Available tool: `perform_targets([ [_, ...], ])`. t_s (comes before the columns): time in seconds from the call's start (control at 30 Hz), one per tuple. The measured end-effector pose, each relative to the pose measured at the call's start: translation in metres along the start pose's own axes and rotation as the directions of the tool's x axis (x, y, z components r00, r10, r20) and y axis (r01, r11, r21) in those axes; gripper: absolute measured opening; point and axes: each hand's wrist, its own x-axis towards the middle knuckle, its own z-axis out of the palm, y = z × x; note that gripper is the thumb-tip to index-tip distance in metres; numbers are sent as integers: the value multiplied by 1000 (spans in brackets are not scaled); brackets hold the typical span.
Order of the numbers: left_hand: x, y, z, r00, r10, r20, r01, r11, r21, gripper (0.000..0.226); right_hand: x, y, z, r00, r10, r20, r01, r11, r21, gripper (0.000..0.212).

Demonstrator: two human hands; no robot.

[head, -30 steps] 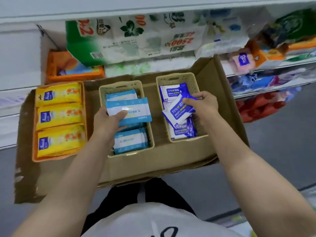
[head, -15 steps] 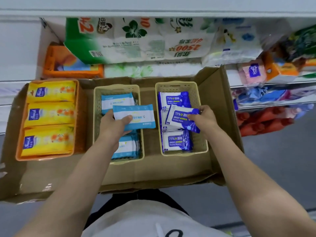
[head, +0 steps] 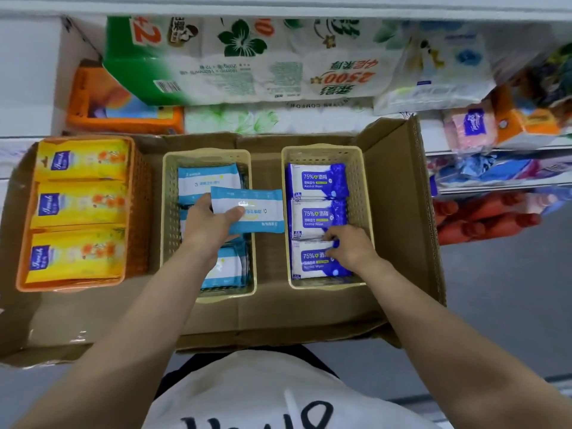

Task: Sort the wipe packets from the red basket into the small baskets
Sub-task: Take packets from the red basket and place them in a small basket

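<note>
A: What changed?
B: The right hand (head: pixel 346 247) has lowered its dark-blue packet (head: pixel 318 261) into the right basket (head: pixel 360 187), fingertips still pinching it.
A: And the left hand (head: pixel 207 224)?
B: Still gripping a light-blue packet (head: pixel 257 209) above the middle basket (head: pixel 168 212).

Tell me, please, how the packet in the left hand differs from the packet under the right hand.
The light blue packet is held up by the left hand, reaching over the gap between baskets; the dark blue alcohol wipe packet lies in the right cream basket, the right hand pinching its top edge. One is pale blue and white, the other deep blue. Both are flat wipe packets.
</note>
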Motion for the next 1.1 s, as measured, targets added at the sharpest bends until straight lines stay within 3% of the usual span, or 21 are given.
perform_targets([
  [0.47, 1, -9, -15, 993, -47, 105, 52, 997, -48, 32, -6, -8, 14, 969, -141, -203, 72, 947, -313, 34],
  [0.5, 1, -10, -18, 991, -53, 122, 60, 996, -61, 32, -6, -14, 12, 954, -141, -263, 69, 961, -267, 34],
  [0.57, 0, -11, -25, 986, -63, 152, 74, 995, -70, 34, -9, -40, 2, 906, -108, -409, 122, 993, 9, 29],
  [0.6, -1, -12, -29, 983, -65, 171, 76, 995, -61, 35, -12, -59, -5, 912, -85, -402, 176, 965, 196, 28],
  [0.67, -2, -11, -34, 971, -61, 229, 70, 997, -30, 35, -15, -95, -20, 971, -145, -191, 220, 859, 463, 29],
  [0.77, -7, -9, -47, 956, -41, 290, 41, 999, 5, 28, -15, -138, -20, 939, -323, 118, 269, 903, 334, 36],
  [0.83, -6, -11, -57, 972, -40, 232, 44, 999, -12, 32, -15, -156, -11, 934, -326, 148, 274, 916, 293, 30],
  [0.87, -4, -12, -63, 981, -51, 188, 64, 996, -63, 36, -16, -162, -5, 945, -303, 120, 235, 887, 397, 27],
  [0.93, -1, -16, -75, 985, -82, 152, 106, 981, -161, 42, -22, -173, 6, 971, -212, 107, 78, 709, 701, 23],
  [1.0, -1, -19, -83, 981, -75, 179, 101, 985, -138, 37, -26, -181, 19, 967, -172, 187, -75, 512, 856, 24],
  [1.03, -2, -20, -86, 982, -55, 183, 77, 990, -116, 33, -29, -184, 25, 966, -155, 207, -104, 500, 860, 30],
  [1.1, -3, -20, -92, 988, -3, 153, 13, 998, -64, 26, -33, -186, 35, 992, -100, 81, 10, 689, 724, 57],
])
